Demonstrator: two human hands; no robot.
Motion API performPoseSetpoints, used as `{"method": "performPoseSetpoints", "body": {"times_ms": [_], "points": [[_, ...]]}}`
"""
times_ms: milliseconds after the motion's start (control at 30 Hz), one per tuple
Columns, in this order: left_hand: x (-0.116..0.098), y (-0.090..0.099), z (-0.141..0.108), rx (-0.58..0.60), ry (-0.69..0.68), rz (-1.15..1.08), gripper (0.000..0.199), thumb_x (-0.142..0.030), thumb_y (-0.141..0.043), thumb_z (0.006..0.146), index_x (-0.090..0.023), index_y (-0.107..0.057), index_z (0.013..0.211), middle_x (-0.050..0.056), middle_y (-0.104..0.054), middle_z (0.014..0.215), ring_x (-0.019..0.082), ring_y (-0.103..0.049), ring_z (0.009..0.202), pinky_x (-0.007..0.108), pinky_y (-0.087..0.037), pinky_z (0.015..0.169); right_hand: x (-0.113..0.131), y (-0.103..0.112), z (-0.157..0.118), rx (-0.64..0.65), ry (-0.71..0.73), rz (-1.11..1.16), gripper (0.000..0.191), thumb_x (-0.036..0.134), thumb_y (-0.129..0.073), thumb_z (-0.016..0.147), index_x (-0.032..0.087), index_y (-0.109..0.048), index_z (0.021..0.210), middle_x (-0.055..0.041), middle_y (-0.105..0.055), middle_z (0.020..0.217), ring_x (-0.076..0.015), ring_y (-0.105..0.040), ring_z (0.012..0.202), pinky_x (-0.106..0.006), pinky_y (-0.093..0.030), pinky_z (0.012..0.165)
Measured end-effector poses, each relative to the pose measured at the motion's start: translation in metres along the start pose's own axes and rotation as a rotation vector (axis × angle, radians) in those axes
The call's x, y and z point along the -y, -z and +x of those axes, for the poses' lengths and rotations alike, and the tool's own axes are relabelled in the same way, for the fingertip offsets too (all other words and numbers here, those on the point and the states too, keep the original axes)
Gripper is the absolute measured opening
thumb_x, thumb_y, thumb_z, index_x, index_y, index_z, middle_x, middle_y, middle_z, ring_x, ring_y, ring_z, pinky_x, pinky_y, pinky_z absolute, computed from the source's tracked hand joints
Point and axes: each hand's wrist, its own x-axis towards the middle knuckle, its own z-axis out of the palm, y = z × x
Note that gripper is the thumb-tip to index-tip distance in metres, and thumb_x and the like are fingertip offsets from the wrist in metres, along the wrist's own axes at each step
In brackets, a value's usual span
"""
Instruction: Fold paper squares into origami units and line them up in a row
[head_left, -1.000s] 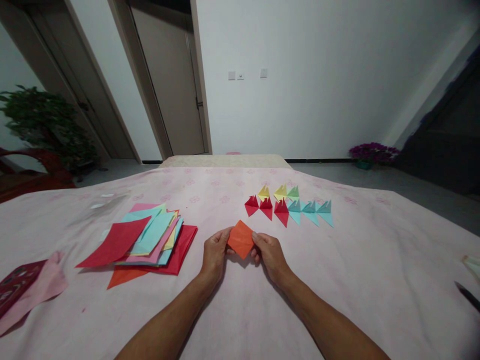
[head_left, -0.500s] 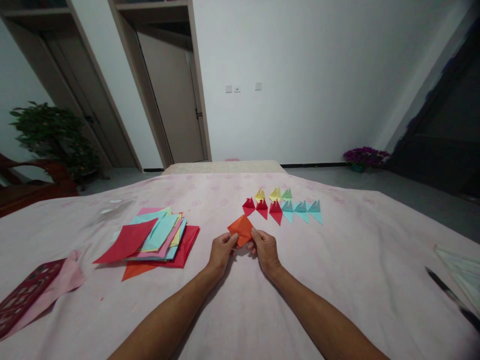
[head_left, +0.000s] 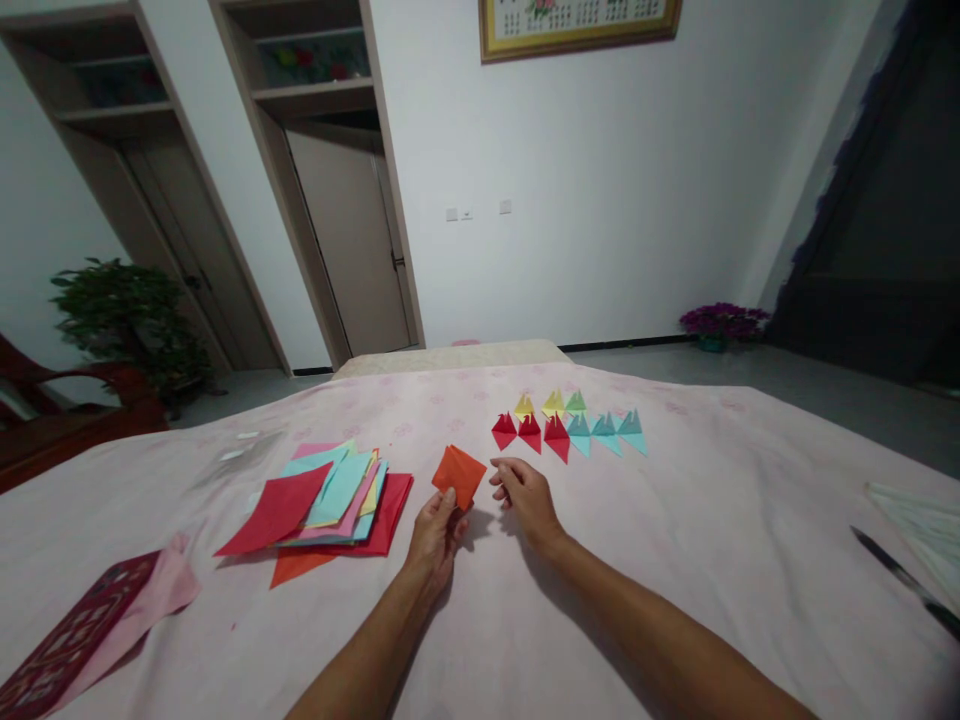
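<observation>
Between the thumb and fingers of my left hand (head_left: 436,530) is a folded orange origami paper (head_left: 459,475), diamond-shaped, held by its lower corner above the table. My right hand (head_left: 525,492) is just to the right of the paper, apart from it, with fingers curled loosely and nothing in them. Beyond my hands stand several folded paper birds: red ones (head_left: 529,432) and light blue ones (head_left: 604,430) in the front row, with yellow ones (head_left: 553,403) and a green one (head_left: 576,402) behind.
Left of my hands lies a pile of coloured paper sheets (head_left: 330,497). A dark red patterned packet (head_left: 86,630) with pink paper is at the far left. On the right lies a black pen-like tool (head_left: 896,572). A pink floral cloth (head_left: 660,600) covers the table.
My right hand has let go of the orange paper. My left hand has moved slightly left and tilted the paper. The camera view has tipped upward.
</observation>
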Motion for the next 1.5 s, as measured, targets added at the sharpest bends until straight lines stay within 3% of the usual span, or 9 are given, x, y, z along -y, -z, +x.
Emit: {"method": "performPoseSetpoints", "body": {"times_ms": [67, 233, 533, 667, 833, 1133, 1367, 1500], "points": [[0.001, 0.001, 0.002, 0.000, -0.002, -0.048, 0.041, -0.038, -0.088, 0.063, -0.016, -0.068, 0.091, 0.001, -0.070, 0.086, 0.009, -0.066, 0.069, 0.013, -0.051, 0.053, 0.006, -0.007, -0.009, -0.069, 0.111, -0.011, 0.033, 0.040, -0.058, 0.084, 0.018, -0.065, 0.109, -0.0041, -0.068, 0.085, -0.0130, -0.061, 0.064, -0.023, -0.047, 0.052], [0.002, 0.005, 0.015, 0.034, 0.010, -0.072, 0.039, -0.037, -0.086, 0.066, -0.016, -0.069, 0.094, 0.003, -0.072, 0.094, 0.010, -0.068, 0.076, 0.013, -0.053, 0.054, -0.004, -0.014, -0.023, -0.107, 0.476, -0.214, 0.016, 0.030, -0.059, 0.088, 0.021, -0.068, 0.098, -0.0039, -0.065, 0.091, -0.0155, -0.060, 0.075, -0.028, -0.050, 0.065], [0.000, 0.007, 0.029, 0.104, -0.015, 0.090, 0.041, -0.040, -0.081, 0.072, -0.013, -0.070, 0.101, 0.008, -0.072, 0.099, 0.010, -0.066, 0.071, 0.016, -0.054, 0.057, -0.020, -0.001, -0.010, -0.031, 0.683, -0.406, 0.034, 0.020, -0.065, 0.085, 0.027, -0.061, 0.118, -0.0042, -0.059, 0.100, -0.0177, -0.059, 0.082, -0.030, -0.050, 0.065], [0.003, 0.009, 0.030, 0.140, -0.021, 0.135, 0.040, -0.041, -0.080, 0.073, -0.013, -0.071, 0.100, 0.008, -0.071, 0.099, 0.011, -0.065, 0.071, 0.019, -0.055, 0.061, -0.016, 0.002, -0.008, -0.008, 0.699, -0.460, 0.042, 0.016, -0.067, 0.082, 0.027, -0.060, 0.122, -0.0044, -0.056, 0.100, -0.0181, -0.057, 0.085, -0.031, -0.050, 0.067], [0.007, 0.012, 0.031, 0.169, -0.030, 0.199, 0.039, -0.041, -0.077, 0.075, -0.011, -0.071, 0.101, 0.010, -0.071, 0.097, 0.015, -0.066, 0.078, 0.022, -0.055, 0.066, -0.017, 0.005, -0.008, 0.030, 0.684, -0.463, 0.038, 0.026, -0.068, 0.084, 0.026, -0.062, 0.121, -0.0053, -0.053, 0.102, -0.0192, -0.057, 0.089, -0.032, -0.051, 0.072], [0.007, 0.014, 0.028, 0.250, -0.043, 0.314, 0.043, -0.041, -0.073, 0.079, -0.011, -0.070, 0.110, 0.012, -0.071, 0.105, 0.017, -0.064, 0.082, 0.023, -0.053, 0.064, -0.016, 0.012, -0.010, 0.099, 0.644, -0.380, 0.035, 0.035, -0.049, 0.095, 0.028, -0.059, 0.127, -0.0062, -0.050, 0.105, -0.0208, -0.054, 0.095, -0.035, -0.047, 0.077], [0.006, 0.013, 0.028, 0.236, -0.043, 0.312, 0.043, -0.041, -0.075, 0.077, -0.011, -0.071, 0.108, 0.012, -0.071, 0.106, 0.019, -0.066, 0.086, 0.023, -0.054, 0.064, -0.015, 0.011, -0.009, 0.060, 0.597, -0.343, 0.030, 0.033, -0.045, 0.096, 0.026, -0.062, 0.120, -0.0061, -0.051, 0.105, -0.0206, -0.055, 0.095, -0.033, -0.046, 0.074], [0.002, 0.010, 0.028, 0.209, -0.008, 0.241, 0.045, -0.041, -0.078, 0.074, -0.012, -0.070, 0.107, 0.012, -0.071, 0.107, 0.018, -0.068, 0.084, 0.022, -0.055, 0.062, -0.015, 0.014, -0.006, 0.081, 0.652, -0.392, 0.024, 0.033, -0.049, 0.094, 0.023, -0.066, 0.107, -0.0063, -0.051, 0.102, -0.0217, -0.054, 0.098, -0.036, -0.047, 0.081]]}}
